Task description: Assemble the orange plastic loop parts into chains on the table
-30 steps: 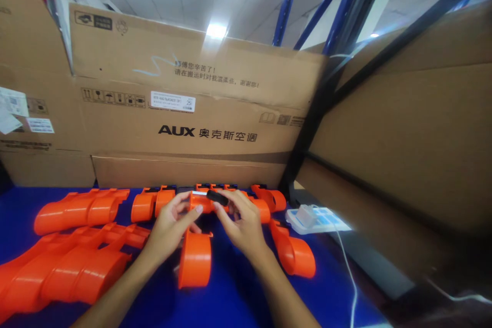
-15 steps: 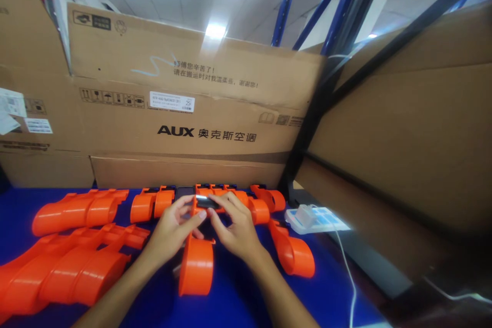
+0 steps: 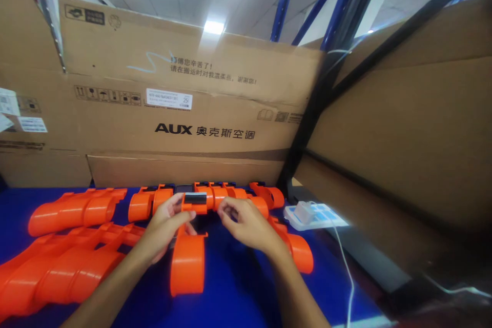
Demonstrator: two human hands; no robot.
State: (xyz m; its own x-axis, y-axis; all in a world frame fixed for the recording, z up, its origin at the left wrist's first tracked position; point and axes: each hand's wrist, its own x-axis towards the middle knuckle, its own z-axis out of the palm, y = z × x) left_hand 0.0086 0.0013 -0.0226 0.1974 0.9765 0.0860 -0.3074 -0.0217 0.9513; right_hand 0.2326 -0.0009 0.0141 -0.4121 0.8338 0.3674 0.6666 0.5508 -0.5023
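My left hand (image 3: pixel 163 228) grips an orange plastic tape dispenser (image 3: pixel 187 264) by its upper part, thumb in front and fingers behind. The rounded body hangs down below the hand. Across the dispenser's head lies a black piece (image 3: pixel 196 198) with a pale strip along its top edge. To the right, apart from the dispenser, is my right hand (image 3: pixel 246 223), its fingers curled in with thumb and fingertips close together. Whether anything small is between those fingertips cannot be made out. Behind both hands stands a row of orange dispensers (image 3: pixel 220 197) with black parts on top.
Stacked orange dispenser bodies (image 3: pixel 61 277) cover the left of the blue table (image 3: pixel 226 302). More dispensers (image 3: pixel 302 252) lie by my right wrist. A white power strip (image 3: pixel 319 215) with a plug and cable sits at the right edge. Cardboard (image 3: pixel 207 107) walls the back.
My right hand has let go of the black piece on the dispenser's head and drawn back to the right. My left hand has moved slightly left with the dispenser, whose head now faces me.
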